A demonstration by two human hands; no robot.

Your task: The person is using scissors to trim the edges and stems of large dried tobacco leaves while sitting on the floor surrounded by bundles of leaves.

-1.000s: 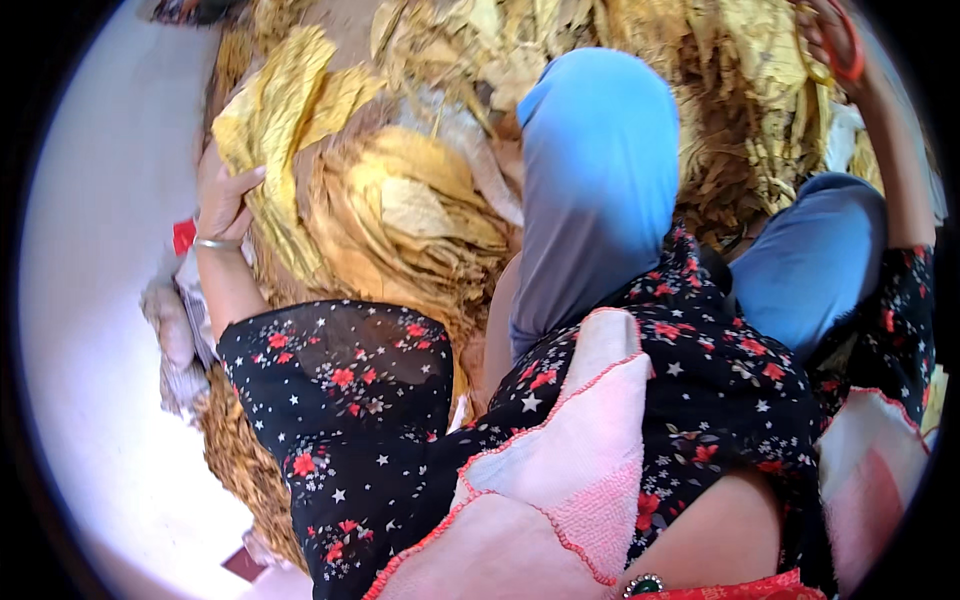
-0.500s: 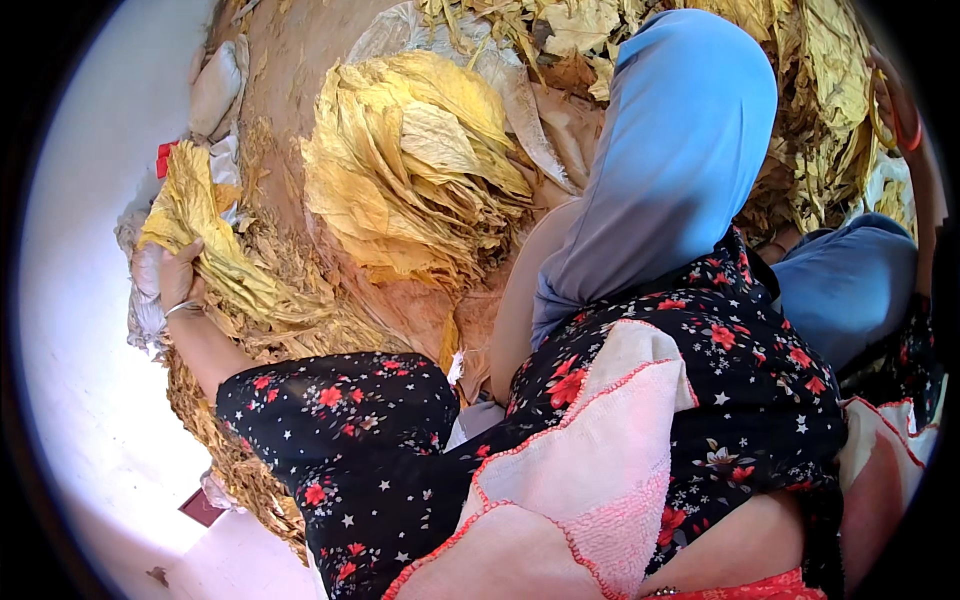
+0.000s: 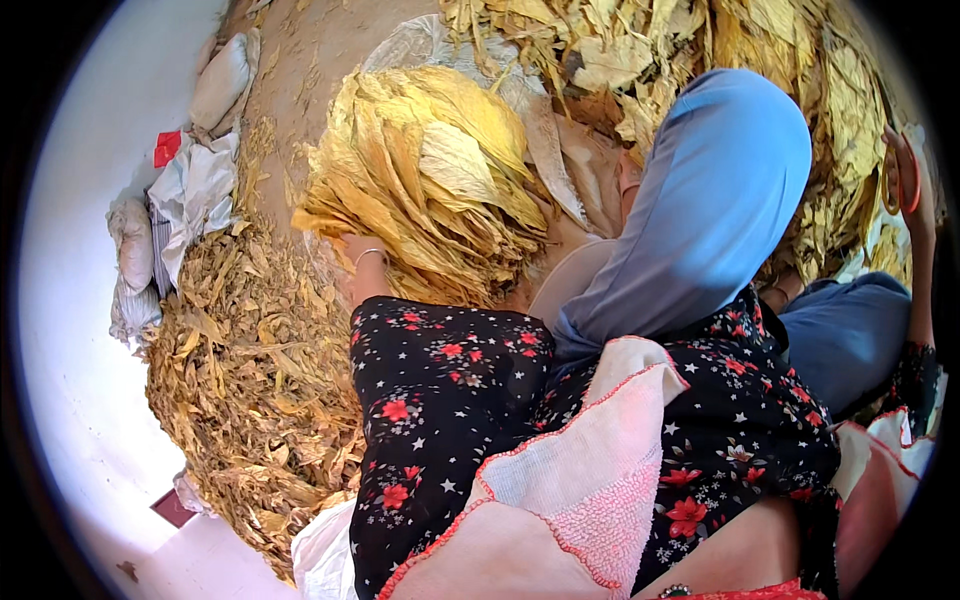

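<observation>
A big rounded heap of dried yellow tobacco leaves (image 3: 420, 190) lies on the floor in front of my raised knee. My left hand (image 3: 362, 250), with a thin bangle at the wrist, is at the heap's lower left side. Its fingers are closed on leaves there and partly hidden under them. At the far right edge, my right hand (image 3: 903, 168), with a red-orange bangle, is raised beside more tall, piled tobacco leaves (image 3: 840, 110). Its fingers are too small and dark to make out.
Brown crumpled leaf scraps (image 3: 260, 370) spread along the left. White and grey sacks (image 3: 205, 185) stand against the pale wall (image 3: 80, 250), with a red packet (image 3: 167, 149) among them. My blue-clad knee (image 3: 730, 180) rises between the heap and the right-hand pile.
My left hand has swung right from beside the sacks to the heap, bringing the yellow leaves it held. My right hand sits slightly lower in view.
</observation>
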